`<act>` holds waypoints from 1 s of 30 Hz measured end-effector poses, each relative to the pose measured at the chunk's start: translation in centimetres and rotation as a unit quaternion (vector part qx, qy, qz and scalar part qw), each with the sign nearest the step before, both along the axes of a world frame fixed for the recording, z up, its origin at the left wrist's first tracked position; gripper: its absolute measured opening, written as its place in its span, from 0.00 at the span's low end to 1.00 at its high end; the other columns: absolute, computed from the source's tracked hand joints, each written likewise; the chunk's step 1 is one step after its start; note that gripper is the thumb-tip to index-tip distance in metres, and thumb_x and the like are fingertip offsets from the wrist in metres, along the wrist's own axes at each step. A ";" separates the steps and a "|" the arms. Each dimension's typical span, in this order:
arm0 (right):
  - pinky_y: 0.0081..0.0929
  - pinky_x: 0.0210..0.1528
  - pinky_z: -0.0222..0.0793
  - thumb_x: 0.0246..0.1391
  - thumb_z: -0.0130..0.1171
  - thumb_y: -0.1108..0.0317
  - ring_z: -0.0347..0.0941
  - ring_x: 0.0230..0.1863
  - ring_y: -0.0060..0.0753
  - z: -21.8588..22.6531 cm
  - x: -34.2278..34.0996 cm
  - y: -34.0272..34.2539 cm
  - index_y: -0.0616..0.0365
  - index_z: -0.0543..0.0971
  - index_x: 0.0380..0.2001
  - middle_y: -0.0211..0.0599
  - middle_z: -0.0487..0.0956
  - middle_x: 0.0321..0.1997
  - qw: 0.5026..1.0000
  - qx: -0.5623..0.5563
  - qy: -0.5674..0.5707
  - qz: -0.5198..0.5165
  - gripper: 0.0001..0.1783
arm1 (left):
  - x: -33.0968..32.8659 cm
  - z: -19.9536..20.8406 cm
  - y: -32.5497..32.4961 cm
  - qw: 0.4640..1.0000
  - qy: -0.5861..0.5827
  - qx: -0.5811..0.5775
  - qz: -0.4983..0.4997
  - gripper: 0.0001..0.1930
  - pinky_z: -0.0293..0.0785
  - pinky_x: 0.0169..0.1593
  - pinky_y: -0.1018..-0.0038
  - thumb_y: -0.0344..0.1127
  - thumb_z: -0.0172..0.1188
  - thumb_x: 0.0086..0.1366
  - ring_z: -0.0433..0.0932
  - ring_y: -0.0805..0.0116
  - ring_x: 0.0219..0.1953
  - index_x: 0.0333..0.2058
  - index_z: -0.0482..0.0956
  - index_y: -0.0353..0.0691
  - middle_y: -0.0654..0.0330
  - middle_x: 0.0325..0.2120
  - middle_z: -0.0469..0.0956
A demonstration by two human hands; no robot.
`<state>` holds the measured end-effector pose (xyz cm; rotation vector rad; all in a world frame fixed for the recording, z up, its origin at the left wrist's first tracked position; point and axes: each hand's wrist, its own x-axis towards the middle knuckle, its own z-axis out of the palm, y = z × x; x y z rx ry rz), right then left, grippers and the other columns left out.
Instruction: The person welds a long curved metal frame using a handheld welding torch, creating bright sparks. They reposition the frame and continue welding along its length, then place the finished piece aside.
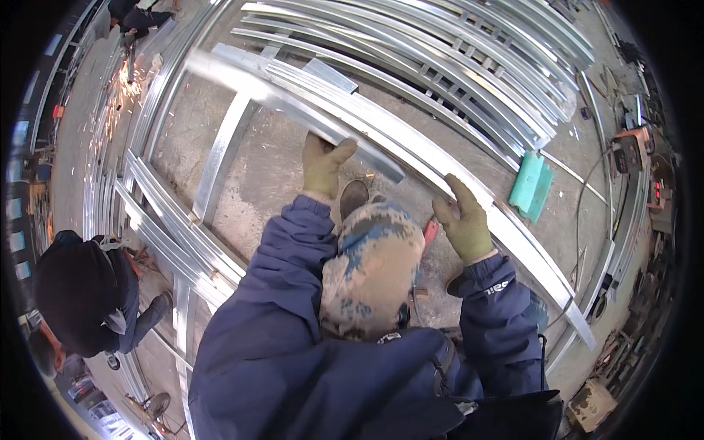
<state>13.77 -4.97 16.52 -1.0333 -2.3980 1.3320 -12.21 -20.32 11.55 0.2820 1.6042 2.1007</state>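
- The left hand [323, 163], in an olive-green work glove, has its fingers closed around the lower edge of a straight, silver-grey metal bar [293, 110]; its thumb lies along the near side.
- This bar slants from the upper left down toward the middle of the view, in front of the person; its far end is blurred.
- The right hand [463, 224], in a matching glove, has its thumb and fingers spread apart, gripping nothing that shows. Its fingertips are at the near edge of a long, shiny silver metal profile [522, 236]; whether they touch it I cannot tell.
- The long profile runs diagonally beyond both hands, down to the lower right.
- White lettering [497, 287] marks the right cuff of the navy-blue jacket [308, 381].
- Between the forearms is a knee in blue-and-tan camouflage cloth [374, 268], a dark shoe [354, 198] ahead of it and a red-handled tool [430, 232] just beside it.
- Beyond the long profile lie many parallel silver metal lengths [440, 66], with a folded sheet of green material [532, 187] near their right end.
- At the right edge, an orange-and-black machine [655, 187] shows a small, glowing red display.
- At the left, a co-worker in dark clothes [84, 293] bends over; farther up, orange sparks [125, 92] scatter.
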 end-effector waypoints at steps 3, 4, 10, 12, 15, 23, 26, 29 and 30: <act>0.39 0.69 0.69 0.61 0.69 0.54 0.72 0.69 0.53 4.6 1.4 0.3 0.63 0.73 0.67 0.57 0.76 0.68 0.995 0.051 0.080 -0.002 0.37 | 1.3 9.5 4.1 0.988 0.104 0.017 -0.112 0.30 0.80 0.53 0.71 0.19 0.68 0.58 0.81 0.63 0.49 0.60 0.70 0.28 0.54 0.48 0.80; 0.39 0.70 0.68 0.60 0.70 0.54 0.71 0.70 0.53 6.1 2.0 0.3 0.64 0.72 0.68 0.57 0.75 0.68 0.992 0.066 0.110 -0.004 0.39 | 2.3 11.7 5.1 0.980 0.122 0.031 -0.153 0.30 0.79 0.53 0.70 0.22 0.71 0.58 0.80 0.65 0.47 0.59 0.71 0.30 0.55 0.47 0.79; 0.36 0.72 0.65 0.51 0.79 0.57 0.68 0.72 0.51 12.9 6.2 -0.6 0.66 0.63 0.73 0.60 0.71 0.70 0.979 0.067 0.190 -0.041 0.52 | 15.3 22.0 7.3 0.924 0.088 0.132 -0.349 0.33 0.78 0.56 0.69 0.26 0.75 0.58 0.80 0.65 0.51 0.61 0.71 0.34 0.56 0.50 0.80; 0.37 0.71 0.66 0.49 0.80 0.58 0.70 0.70 0.52 14.2 10.0 -0.8 0.62 0.63 0.74 0.60 0.72 0.68 0.979 0.030 0.194 -0.058 0.54 | 18.3 23.2 7.2 0.914 0.119 0.137 -0.364 0.34 0.77 0.58 0.69 0.25 0.74 0.60 0.79 0.65 0.55 0.63 0.69 0.35 0.55 0.54 0.79; 0.40 0.68 0.69 0.47 0.80 0.59 0.73 0.65 0.55 14.5 15.4 -2.0 0.59 0.65 0.73 0.58 0.75 0.64 0.980 0.092 0.148 -0.091 0.52 | 21.4 25.0 6.2 0.905 0.117 0.174 -0.371 0.39 0.76 0.59 0.68 0.29 0.71 0.65 0.78 0.63 0.57 0.71 0.64 0.41 0.54 0.60 0.78; 0.45 0.65 0.69 0.44 0.80 0.55 0.75 0.60 0.57 11.4 24.5 -1.2 0.55 0.69 0.70 0.52 0.79 0.60 0.921 0.337 -0.011 -0.195 0.51 | 23.7 25.8 5.6 0.878 -0.016 0.268 -0.396 0.34 0.68 0.73 0.55 0.34 0.63 0.73 0.70 0.53 0.68 0.73 0.59 0.41 0.52 0.64 0.73; 0.44 0.66 0.68 0.43 0.80 0.57 0.75 0.61 0.56 10.6 23.1 -0.6 0.56 0.69 0.70 0.51 0.78 0.61 0.948 0.266 0.048 -0.167 0.50 | 25.9 24.1 5.4 0.887 -0.040 0.246 -0.389 0.33 0.66 0.74 0.53 0.31 0.62 0.73 0.68 0.50 0.70 0.73 0.60 0.42 0.51 0.65 0.72; 0.47 0.68 0.66 0.42 0.79 0.61 0.74 0.63 0.55 10.7 20.4 -1.7 0.56 0.69 0.70 0.49 0.78 0.61 0.942 0.295 0.093 -0.130 0.50 | 27.7 22.8 5.7 0.895 -0.022 0.230 -0.381 0.31 0.64 0.75 0.53 0.28 0.60 0.73 0.69 0.50 0.70 0.72 0.62 0.40 0.49 0.66 0.71; 0.48 0.68 0.65 0.43 0.79 0.63 0.73 0.64 0.55 10.6 20.6 -1.5 0.55 0.68 0.70 0.48 0.78 0.62 0.953 0.245 0.126 -0.124 0.50 | 28.0 22.9 5.7 0.892 -0.003 0.231 -0.389 0.31 0.64 0.75 0.53 0.28 0.59 0.73 0.68 0.50 0.70 0.72 0.62 0.39 0.49 0.66 0.71</act>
